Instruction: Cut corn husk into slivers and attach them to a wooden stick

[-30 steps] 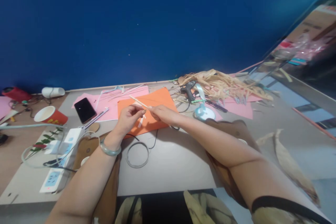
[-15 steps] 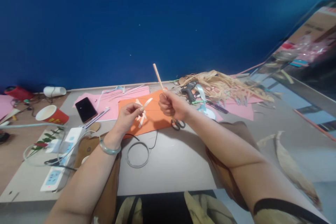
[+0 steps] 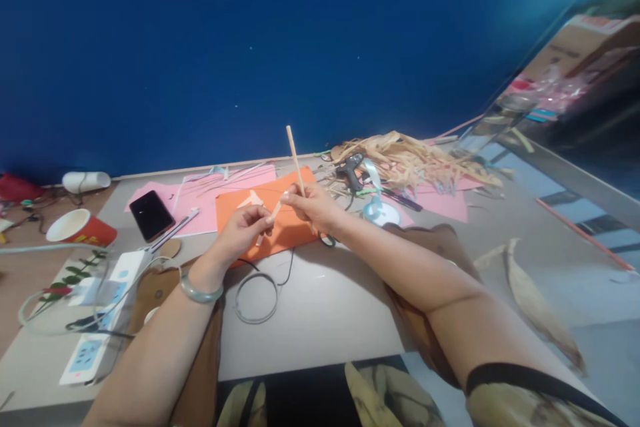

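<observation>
Above the orange sheet (image 3: pixel 287 233), a pale strip (image 3: pixel 277 211) is pinched in the left hand's (image 3: pixel 250 221) fingertips and brought near the right hand (image 3: pixel 317 207), where a slim stick (image 3: pixel 293 155) is gripped, strip-handling seemingly being in hand and steady, well-aligned fingertips called for next.

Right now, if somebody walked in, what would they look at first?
Probably the big blue wall filling the top of the picture, then the bright orange sheet in the middle of the table. Over that sheet, the left hand pinches a pale strip and the right hand holds a thin stick pointing up. A messy tan heap lies at the right, near the wall.
</observation>
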The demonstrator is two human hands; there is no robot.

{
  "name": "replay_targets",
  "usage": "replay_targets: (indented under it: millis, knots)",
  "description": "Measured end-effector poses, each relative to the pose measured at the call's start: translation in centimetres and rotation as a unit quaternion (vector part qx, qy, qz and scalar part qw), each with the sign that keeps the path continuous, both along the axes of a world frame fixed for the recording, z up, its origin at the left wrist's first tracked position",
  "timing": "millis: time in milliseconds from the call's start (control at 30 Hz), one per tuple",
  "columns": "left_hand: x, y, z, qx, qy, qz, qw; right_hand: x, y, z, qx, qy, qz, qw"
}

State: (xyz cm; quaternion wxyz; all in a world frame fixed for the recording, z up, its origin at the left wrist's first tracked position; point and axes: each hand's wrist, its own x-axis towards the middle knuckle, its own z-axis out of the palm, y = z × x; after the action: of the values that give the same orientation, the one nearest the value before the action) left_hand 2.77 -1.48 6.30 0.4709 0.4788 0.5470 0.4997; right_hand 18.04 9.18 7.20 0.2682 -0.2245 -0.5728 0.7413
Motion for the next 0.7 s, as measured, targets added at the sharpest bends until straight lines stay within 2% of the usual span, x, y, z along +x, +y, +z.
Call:
replay_targets:
  millis: [67, 133, 367, 567, 700]
  knots:
    - [0.0, -0.1, 0.3, -0.011, -0.003, -0.046, 0.999, -0.1, 0.1, -0.3, -0.029, 0.014, 0.039, 0.999]
    - [-0.1, -0.2, 0.1, -0.021, 0.007, -0.062, 0.998, -0.2, 0.2, -0.7, -0.027, 0.011, 0.053, 0.998]
    - [-0.1, 0.1, -0.9, -0.038, 0.032, -0.020, 0.999, -0.4, 0.0, -1.2, 0.109, -0.062, 0.025, 0.992]
    - [-0.1, -0.1, -0.4, -0.055, 0.057, -0.021, 0.997, -0.7, 0.0, -1.7, 0.151, -0.024, -0.019, 0.988]
    - [-0.2, 0.0, -0.7, -0.073, 0.056, -0.023, 0.995, -0.8, 0.0, -2.0, 0.167, -0.018, -0.020, 0.986]
